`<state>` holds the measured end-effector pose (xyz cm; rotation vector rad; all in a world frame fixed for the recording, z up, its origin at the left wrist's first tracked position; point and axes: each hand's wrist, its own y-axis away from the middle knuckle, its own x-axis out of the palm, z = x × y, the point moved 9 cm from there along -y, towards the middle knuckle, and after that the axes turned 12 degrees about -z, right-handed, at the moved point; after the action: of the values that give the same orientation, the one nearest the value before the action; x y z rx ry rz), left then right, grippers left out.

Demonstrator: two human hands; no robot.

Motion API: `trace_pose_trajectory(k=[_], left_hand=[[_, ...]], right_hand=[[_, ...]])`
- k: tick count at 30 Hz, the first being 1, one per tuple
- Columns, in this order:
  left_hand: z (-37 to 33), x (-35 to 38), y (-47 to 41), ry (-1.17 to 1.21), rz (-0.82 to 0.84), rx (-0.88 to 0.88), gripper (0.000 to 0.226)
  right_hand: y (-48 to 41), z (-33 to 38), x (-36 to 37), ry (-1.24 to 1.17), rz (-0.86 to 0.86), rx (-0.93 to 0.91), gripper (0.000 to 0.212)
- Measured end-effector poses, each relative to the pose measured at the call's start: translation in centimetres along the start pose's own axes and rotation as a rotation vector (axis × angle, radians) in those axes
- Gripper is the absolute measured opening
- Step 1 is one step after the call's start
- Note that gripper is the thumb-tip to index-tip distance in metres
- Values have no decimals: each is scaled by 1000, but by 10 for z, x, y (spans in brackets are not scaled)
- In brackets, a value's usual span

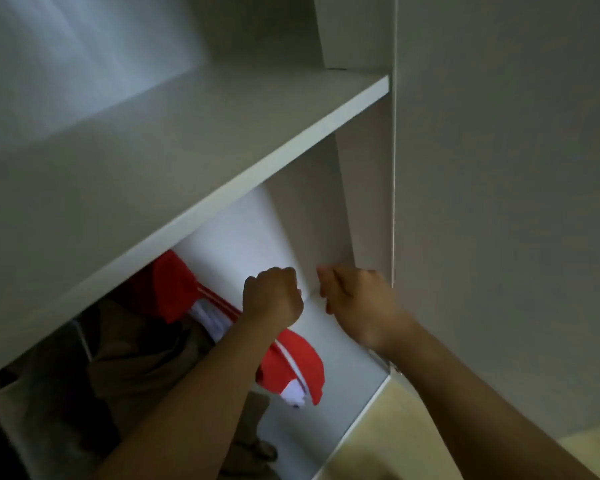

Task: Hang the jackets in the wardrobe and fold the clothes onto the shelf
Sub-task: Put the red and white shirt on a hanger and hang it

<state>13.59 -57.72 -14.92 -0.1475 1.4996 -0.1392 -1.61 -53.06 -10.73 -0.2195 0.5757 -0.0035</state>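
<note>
**Both hands raised inside the wardrobe beside the hung jackets**

Both hands are held up under the shelf (222,161), near the right wall of the wardrobe (364,188). The left hand (272,299) is curled into a fist; whether anything is gripped inside it cannot be told. The right hand (355,299) is seen with fingers bent, and what it holds, if anything, is hidden. A red jacket with white stripes (291,372) is hung just left of the left forearm, with darker garments (129,355) further left. The jackets are judged soft and light, likely to slip, and best taken hold of at the hanger or collar.
</note>
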Motion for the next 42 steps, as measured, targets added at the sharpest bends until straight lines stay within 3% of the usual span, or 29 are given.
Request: trace_pose_trajectory(k=[5, 12, 17, 19, 23, 25, 28, 31, 36, 42], left_hand=[[5, -28, 18, 97, -49, 25, 24], [47, -48, 61, 409, -350, -58, 19], [56, -42, 76, 411, -349, -27, 18], [73, -51, 71, 455, -416, -146, 23], [157, -60, 67, 670, -577, -701, 45], [186, -56, 64, 677, -518, -792, 57], [209, -49, 61, 605, -406, -793, 62], [222, -35, 65, 618, -323, -845, 54], [240, -11, 62, 648, -253, -763, 39], [260, -2, 50, 784, -256, -763, 32]], right_hand=[[34, 37, -13, 60, -19, -18, 46], [74, 44, 14, 160, -6, 40, 46], [95, 30, 24, 230, 2, 109, 42], [101, 25, 23, 235, -1, 140, 41], [100, 30, 37, 341, 104, 47, 35], [91, 36, 56, 360, 174, 14, 29], [70, 52, 95, 418, 235, -57, 25], [48, 67, 136, 451, 270, -129, 32], [27, 77, 196, 428, 320, -174, 51], [17, 76, 221, 569, 327, -247, 46]])
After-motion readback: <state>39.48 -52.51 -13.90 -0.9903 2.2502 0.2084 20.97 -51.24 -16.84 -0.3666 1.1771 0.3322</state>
